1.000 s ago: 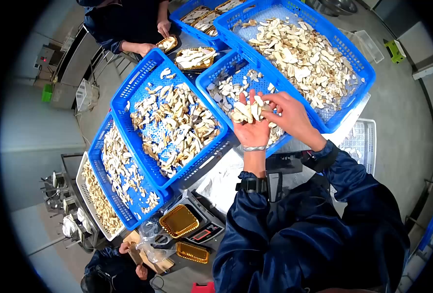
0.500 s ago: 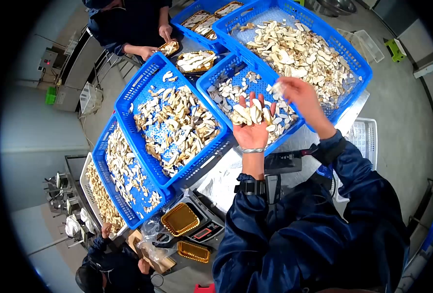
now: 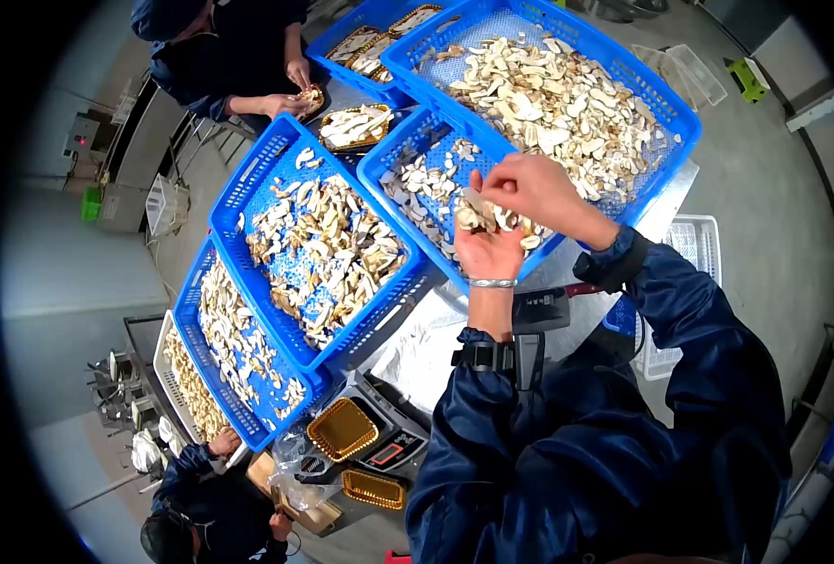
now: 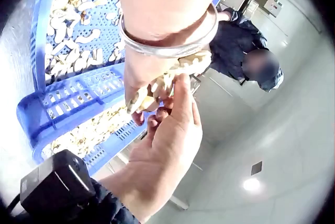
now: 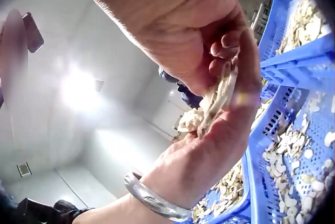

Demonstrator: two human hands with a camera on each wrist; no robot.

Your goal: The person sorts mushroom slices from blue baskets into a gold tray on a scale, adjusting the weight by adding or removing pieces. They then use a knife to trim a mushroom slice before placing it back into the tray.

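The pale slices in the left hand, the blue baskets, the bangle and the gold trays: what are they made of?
The pale slices look like mushroom: matte, cream, with brownish edges. The blue baskets are likely smooth moulded plastic, by their even colour and perforations. The bangle seems polished metal, silvery with bright highlights. The gold trays look shiny with ridged rims; plastic or foil, I can't tell.

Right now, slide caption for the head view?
Left hand cradles mushroom slices beneath the right hand, over a blue basket holding more slices.
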